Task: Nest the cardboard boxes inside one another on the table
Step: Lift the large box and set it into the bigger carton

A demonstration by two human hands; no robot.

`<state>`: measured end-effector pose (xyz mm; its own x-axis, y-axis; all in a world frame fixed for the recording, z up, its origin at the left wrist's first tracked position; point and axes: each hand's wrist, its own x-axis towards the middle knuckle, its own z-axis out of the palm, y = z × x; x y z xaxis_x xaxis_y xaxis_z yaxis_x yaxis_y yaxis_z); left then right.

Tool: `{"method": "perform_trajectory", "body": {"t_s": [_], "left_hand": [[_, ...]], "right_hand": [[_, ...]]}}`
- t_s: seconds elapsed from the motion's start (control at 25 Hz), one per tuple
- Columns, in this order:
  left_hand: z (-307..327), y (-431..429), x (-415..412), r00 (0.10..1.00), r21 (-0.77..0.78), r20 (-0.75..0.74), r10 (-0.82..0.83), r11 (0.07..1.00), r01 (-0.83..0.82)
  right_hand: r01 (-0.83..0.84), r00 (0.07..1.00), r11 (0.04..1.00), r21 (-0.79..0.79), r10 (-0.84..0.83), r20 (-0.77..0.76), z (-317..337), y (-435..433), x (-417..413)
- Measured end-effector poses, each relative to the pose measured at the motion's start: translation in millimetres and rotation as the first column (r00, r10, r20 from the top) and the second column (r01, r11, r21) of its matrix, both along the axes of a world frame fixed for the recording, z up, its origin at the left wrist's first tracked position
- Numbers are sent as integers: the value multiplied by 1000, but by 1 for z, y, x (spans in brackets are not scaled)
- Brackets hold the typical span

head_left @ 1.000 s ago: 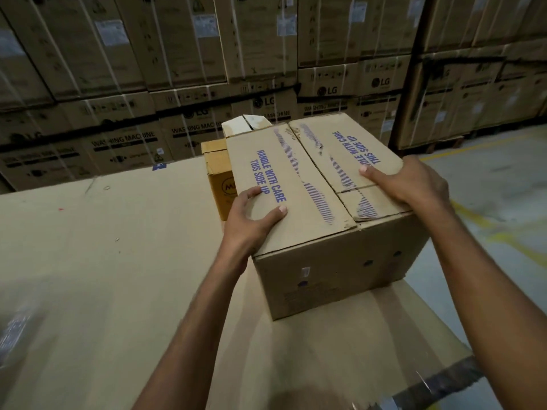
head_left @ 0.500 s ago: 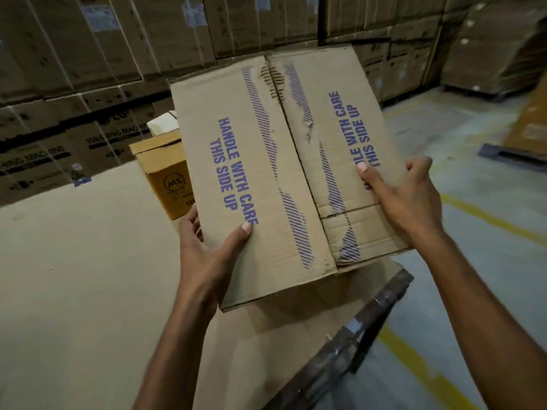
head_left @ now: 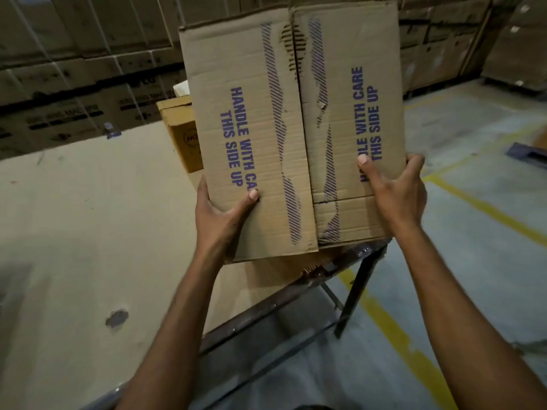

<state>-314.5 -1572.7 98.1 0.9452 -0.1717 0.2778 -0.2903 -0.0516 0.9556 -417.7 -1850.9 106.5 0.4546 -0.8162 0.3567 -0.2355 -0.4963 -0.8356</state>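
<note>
A large brown cardboard box (head_left: 266, 119) printed "HANDLE WITH CARE THIS SIDE UP" is lifted off the table and tipped so its closed top flaps face me. My left hand (head_left: 220, 214) grips its lower left edge, thumb on the flap. My right hand (head_left: 396, 193) grips the lower right edge, thumb on the other flap. Behind it, a smaller yellow-brown box (head_left: 180, 131) stands on the table (head_left: 88, 232), mostly hidden. A white flap of another box (head_left: 182, 87) peeks out behind that.
The cardboard-covered table's metal edge and leg (head_left: 352, 294) are at lower right. Stacked appliance cartons (head_left: 74, 69) form a wall behind. Concrete floor with yellow lines (head_left: 488, 208) lies to the right.
The large box has gone from resting on the table to being lifted and tipped upright toward me, rising higher in the last half second. Both hands kept their hold.
</note>
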Motion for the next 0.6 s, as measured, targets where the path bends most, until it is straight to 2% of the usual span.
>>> {"method": "perform_trajectory", "body": {"t_s": [0.24, 0.48, 0.6], "left_hand": [[20, 40, -79, 993, 83, 93, 79, 993, -87], [29, 132, -156, 936, 54, 146, 321, 942, -331], [33, 186, -179, 890, -5, 165, 426, 902, -431]], "right_hand": [[-3, 985, 1000, 15, 0, 171, -5, 28, -57], [-267, 905, 963, -35, 263, 336, -2, 114, -80], [-335, 858, 937, -101, 348, 379, 14, 164, -74]]}}
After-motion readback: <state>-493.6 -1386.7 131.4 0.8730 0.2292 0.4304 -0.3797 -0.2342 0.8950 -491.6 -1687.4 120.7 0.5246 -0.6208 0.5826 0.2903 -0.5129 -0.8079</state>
